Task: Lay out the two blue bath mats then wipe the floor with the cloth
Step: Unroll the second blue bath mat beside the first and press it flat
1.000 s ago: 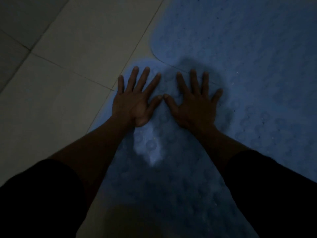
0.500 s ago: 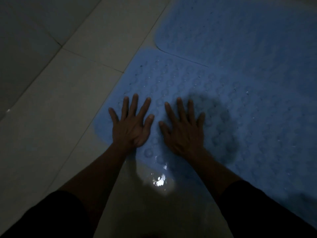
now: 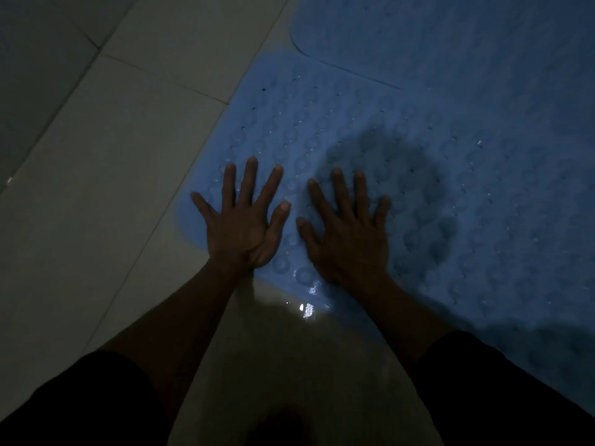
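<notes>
In dim light, dark sleeves frame a wet gleam on the tiled floor; beyond it, the left hand and right hand press flat, fingers spread, side by side without touching, on the near corner of the nearer blue bath mat. The second blue mat lies farther off, its rounded corner overlapping the first

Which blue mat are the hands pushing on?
The nearer bath mat, the one with round bumps. Both the left hand and right hand press flat on it; the farther mat lies untouched.
</notes>
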